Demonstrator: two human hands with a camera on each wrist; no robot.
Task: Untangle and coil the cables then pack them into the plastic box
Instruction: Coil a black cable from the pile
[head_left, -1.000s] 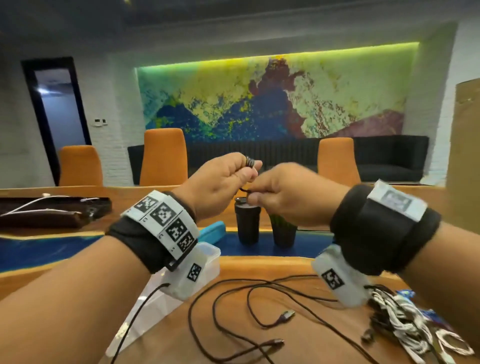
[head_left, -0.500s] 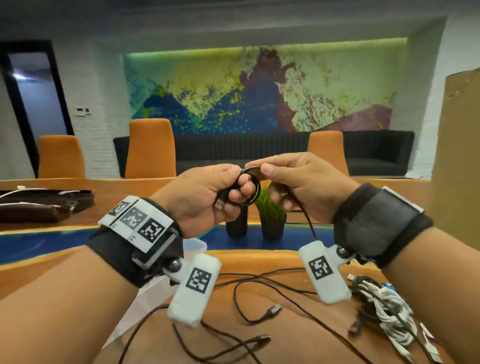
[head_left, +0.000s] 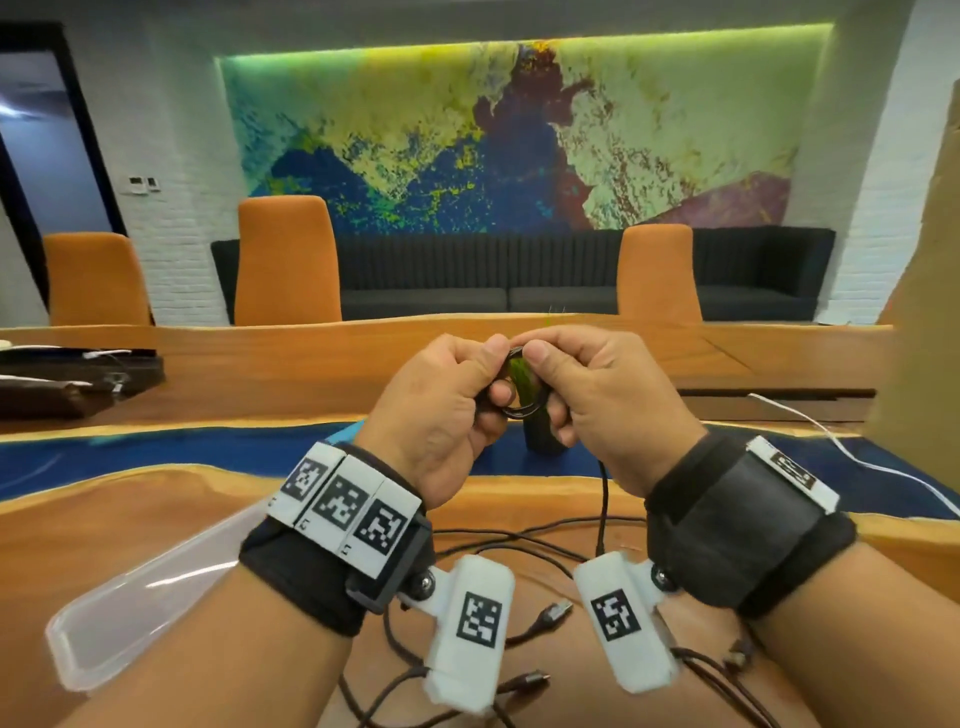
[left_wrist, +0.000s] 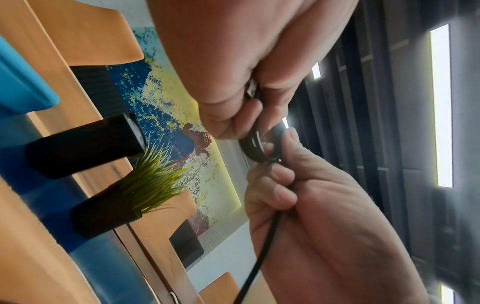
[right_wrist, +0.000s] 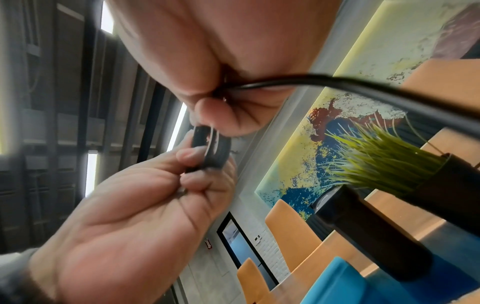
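A small coil of black cable (head_left: 521, 410) hangs in the air above the table, held from both sides. My left hand (head_left: 467, 384) pinches its left side, with the plug end against its fingers. My right hand (head_left: 566, 379) pinches the right side, and the cable's tail (head_left: 602, 499) drops from this fist to the table. The left wrist view shows the coil (left_wrist: 255, 148) between the left hand (left_wrist: 233, 61) and the right hand (left_wrist: 311, 205). The right wrist view shows the coil (right_wrist: 215, 150) and the tail (right_wrist: 363, 86). The clear plastic box (head_left: 145, 587) lies at the lower left.
Loose black cables (head_left: 519, 540) with USB plugs (head_left: 558, 610) sprawl on the wooden table under my wrists. Behind the hands stand black pots, one holding a green grass plant (left_wrist: 153, 185). A white cable (head_left: 831, 441) runs at the right, and a dark tray (head_left: 62, 384) sits far left.
Both hands have come lower in the head view with the coil still between them. The coil now faces me as an open loop, and the right hand has closed in on it.
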